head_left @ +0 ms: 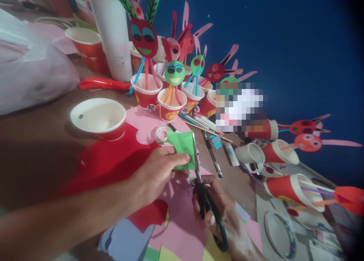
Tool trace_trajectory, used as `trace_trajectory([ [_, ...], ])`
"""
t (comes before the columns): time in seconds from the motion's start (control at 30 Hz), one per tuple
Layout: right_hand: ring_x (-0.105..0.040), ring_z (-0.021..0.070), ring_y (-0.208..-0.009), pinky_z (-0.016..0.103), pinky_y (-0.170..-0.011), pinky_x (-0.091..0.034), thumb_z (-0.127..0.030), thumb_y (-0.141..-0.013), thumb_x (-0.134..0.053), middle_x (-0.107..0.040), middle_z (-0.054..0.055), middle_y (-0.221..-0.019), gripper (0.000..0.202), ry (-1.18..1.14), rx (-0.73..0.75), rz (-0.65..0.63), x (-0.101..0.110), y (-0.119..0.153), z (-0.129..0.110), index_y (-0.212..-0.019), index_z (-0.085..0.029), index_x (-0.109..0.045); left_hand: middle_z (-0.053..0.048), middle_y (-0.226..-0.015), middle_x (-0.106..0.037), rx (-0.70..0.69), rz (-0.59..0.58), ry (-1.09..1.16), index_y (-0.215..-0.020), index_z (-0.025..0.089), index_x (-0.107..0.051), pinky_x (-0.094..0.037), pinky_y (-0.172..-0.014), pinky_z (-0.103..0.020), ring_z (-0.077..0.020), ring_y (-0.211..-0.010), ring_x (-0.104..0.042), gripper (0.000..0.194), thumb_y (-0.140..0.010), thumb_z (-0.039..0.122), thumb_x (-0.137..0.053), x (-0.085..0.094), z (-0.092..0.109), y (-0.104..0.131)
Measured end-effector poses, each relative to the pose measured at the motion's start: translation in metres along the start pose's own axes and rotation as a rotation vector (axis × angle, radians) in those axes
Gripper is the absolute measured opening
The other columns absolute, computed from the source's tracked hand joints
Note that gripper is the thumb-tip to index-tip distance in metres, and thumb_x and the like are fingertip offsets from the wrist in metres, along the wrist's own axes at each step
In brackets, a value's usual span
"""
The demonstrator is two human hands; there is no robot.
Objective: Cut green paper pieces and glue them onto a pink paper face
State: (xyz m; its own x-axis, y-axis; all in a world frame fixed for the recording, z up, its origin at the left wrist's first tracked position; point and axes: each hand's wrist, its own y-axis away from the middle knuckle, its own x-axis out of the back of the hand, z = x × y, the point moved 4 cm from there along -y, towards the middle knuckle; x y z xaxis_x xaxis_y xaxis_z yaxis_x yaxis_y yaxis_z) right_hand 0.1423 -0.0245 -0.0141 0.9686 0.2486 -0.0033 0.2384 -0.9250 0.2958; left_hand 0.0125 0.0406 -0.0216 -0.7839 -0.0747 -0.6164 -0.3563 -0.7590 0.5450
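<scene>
Green paper point(181, 144), small, flat | left hand point(167, 164) pinching its edge

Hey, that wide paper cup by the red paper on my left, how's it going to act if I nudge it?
The paper cup will probably feel light, since only a dark speck shows inside. Its thin-looking wall may give if squeezed. It flares toward the rim, so a push up high could tip it.
</scene>
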Motion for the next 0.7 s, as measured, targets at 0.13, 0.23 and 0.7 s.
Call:
trace_trajectory([
  [0.13,-0.043,0.0103,-0.055,0.019,-0.049,-0.035,-0.059,-0.069,-0.061,-0.048,-0.005,-0.062,0.052,-0.006,0.007,-0.030,0.0004,-0.0014,0.0003,-0.099,-0.023,-0.039,-0.001,-0.061,-0.061,0.004,-0.002,-0.030,-0.065,0.013,-0.061,-0.049,-0.052,-0.021,-0.0105,-0.053,-0.058,0.005,-0.069,0.010,-0.063,-0.0011,0.0000,0.0005],
  [0.23,-0.044,0.0106,-0.057,0.020,-0.050,-0.037,-0.059,-0.069,-0.062,-0.049,-0.004,-0.064,0.053,-0.015,-0.010,-0.055,0.0016,-0.0018,0.0017,-0.101,-0.023,-0.039,-0.002,-0.060,-0.061,0.007,0.001,-0.034,-0.065,0.013,-0.061,-0.049,-0.051,-0.021,-0.0108,-0.053,-0.058,0.005,-0.070,0.011,-0.062,-0.0011,0.0000,0.0005],
  [0.7,-0.045,0.0084,-0.050,0.018,-0.045,-0.036,-0.060,-0.063,-0.066,-0.049,-0.006,-0.061,0.059,-0.035,-0.043,0.013,0.0040,0.0006,0.0092,-0.101,-0.023,-0.041,-0.004,-0.065,-0.064,0.004,-0.010,-0.079,-0.072,0.013,-0.063,-0.048,-0.055,-0.022,-0.0121,-0.057,-0.059,0.003,-0.069,0.014,-0.064,0.0008,-0.0007,-0.0003],
])
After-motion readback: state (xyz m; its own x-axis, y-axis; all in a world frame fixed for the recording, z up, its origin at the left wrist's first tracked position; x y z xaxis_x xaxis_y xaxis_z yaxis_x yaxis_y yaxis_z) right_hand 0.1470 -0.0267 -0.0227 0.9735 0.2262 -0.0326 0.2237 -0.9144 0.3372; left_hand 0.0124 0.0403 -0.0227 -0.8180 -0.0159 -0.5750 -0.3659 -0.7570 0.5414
